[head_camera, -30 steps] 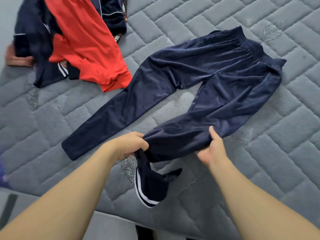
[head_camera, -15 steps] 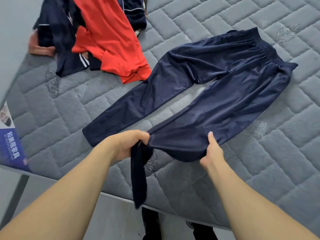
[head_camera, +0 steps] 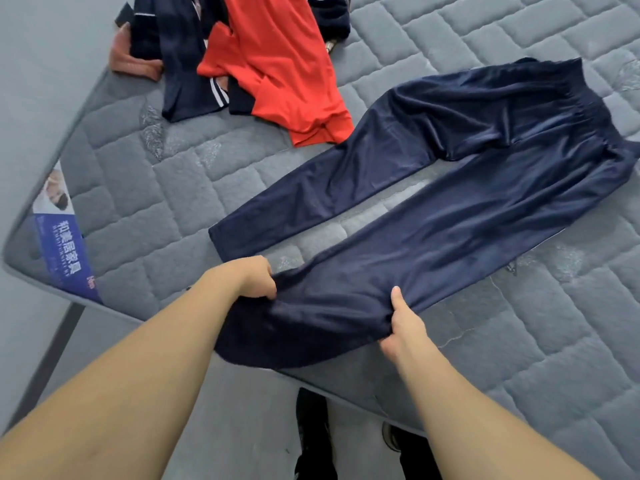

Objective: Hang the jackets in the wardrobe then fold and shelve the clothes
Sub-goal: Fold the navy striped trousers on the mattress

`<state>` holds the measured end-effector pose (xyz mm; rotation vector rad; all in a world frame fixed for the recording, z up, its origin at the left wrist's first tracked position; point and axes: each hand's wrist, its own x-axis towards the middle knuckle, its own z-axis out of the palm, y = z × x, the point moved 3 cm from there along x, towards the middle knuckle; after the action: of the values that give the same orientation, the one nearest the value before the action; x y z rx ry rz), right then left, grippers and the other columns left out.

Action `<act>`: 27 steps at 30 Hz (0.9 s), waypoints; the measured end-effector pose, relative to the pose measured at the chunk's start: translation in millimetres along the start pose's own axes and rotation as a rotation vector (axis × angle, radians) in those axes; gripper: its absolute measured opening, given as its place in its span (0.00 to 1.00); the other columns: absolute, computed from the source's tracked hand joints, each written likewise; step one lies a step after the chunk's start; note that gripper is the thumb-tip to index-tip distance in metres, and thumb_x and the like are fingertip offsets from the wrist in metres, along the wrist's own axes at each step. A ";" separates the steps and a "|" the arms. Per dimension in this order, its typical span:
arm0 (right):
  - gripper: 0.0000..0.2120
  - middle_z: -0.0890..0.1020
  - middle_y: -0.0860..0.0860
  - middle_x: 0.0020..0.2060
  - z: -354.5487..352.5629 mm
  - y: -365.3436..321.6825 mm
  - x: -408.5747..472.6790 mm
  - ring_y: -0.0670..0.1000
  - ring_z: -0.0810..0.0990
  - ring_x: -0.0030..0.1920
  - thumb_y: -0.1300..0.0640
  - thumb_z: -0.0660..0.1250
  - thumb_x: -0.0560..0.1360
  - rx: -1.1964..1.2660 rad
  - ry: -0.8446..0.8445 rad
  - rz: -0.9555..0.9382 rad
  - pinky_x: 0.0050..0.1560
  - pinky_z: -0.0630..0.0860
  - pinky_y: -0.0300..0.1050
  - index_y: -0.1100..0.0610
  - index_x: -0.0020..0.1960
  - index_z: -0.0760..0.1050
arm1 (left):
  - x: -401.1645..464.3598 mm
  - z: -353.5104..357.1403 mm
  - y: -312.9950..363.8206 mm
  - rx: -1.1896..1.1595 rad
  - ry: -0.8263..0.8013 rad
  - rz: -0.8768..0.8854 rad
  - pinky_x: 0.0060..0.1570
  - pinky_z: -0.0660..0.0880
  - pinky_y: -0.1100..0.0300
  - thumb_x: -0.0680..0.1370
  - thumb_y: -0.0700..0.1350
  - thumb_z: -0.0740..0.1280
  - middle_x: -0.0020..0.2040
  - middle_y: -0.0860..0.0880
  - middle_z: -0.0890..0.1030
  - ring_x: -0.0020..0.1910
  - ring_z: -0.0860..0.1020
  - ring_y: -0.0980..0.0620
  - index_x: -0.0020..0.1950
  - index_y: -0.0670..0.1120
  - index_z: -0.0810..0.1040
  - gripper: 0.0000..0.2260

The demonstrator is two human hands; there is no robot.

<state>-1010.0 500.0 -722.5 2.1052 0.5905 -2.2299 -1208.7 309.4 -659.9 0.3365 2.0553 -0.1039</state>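
Navy track trousers [head_camera: 450,174] lie spread on the grey quilted mattress [head_camera: 145,188], waistband at the far right, legs running toward me. My left hand [head_camera: 256,277] grips one side of the nearer leg's cuff end, and my right hand [head_camera: 403,323] pinches the other side, thumb on top. The cuff hangs slightly over the mattress's front edge between my hands. The other leg lies flat, its cuff just beyond my left hand.
A pile of clothes sits at the mattress's far left corner: a red garment [head_camera: 277,71], a navy garment with white stripes [head_camera: 180,64] and a pink piece [head_camera: 131,60]. A blue label [head_camera: 65,244] marks the mattress's left edge. Grey floor and my dark shoes [head_camera: 311,434] lie below.
The twisted, dangling end of the nearer trouser leg has been pulled out straight and flat between my hands. The view shifted so the mattress's left corner and front edge show.
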 end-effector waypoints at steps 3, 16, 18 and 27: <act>0.22 0.81 0.55 0.56 0.9 6.7 0.6 0.57 0.82 0.48 0.50 0.76 0.72 0.017 0.093 -0.031 0.51 0.81 0.57 0.58 0.60 0.74 | 7.3 2.8 -21.9 0.100 0.067 -0.064 0.51 0.77 0.52 0.74 0.46 0.65 0.49 0.46 0.81 0.46 0.79 0.45 0.41 0.48 0.75 0.03; 0.17 0.74 0.52 0.50 175.6 -27.2 7.8 0.51 0.78 0.49 0.53 0.65 0.78 -0.646 -0.145 -0.317 0.46 0.75 0.41 0.55 0.65 0.68 | 104.5 -16.9 -83.1 -1.347 0.475 -0.330 0.48 0.76 0.54 0.73 0.47 0.72 0.59 0.43 0.79 0.53 0.78 0.43 0.59 0.41 0.76 0.17; 0.13 0.75 0.53 0.53 205.6 -30.6 14.0 0.54 0.77 0.61 0.50 0.67 0.78 -0.536 -0.126 -0.178 0.58 0.77 0.48 0.53 0.58 0.69 | 102.2 -16.9 -77.9 -1.518 0.531 -0.115 0.41 0.76 0.55 0.73 0.40 0.70 0.47 0.46 0.82 0.47 0.80 0.44 0.50 0.44 0.78 0.07; 0.06 0.78 0.53 0.35 225.7 -26.6 11.3 0.50 0.76 0.33 0.66 0.60 0.74 -0.187 -0.208 -0.164 0.29 0.77 0.41 0.58 0.45 0.74 | 41.6 -14.5 -87.7 -1.938 -0.153 0.241 0.60 0.76 0.48 0.73 0.58 0.69 0.59 0.43 0.83 0.60 0.80 0.43 0.60 0.45 0.84 0.22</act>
<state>-1234.6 463.7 -722.1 1.7689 0.9447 -2.3311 -1264.4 236.6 -694.9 -0.6219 1.1417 1.7706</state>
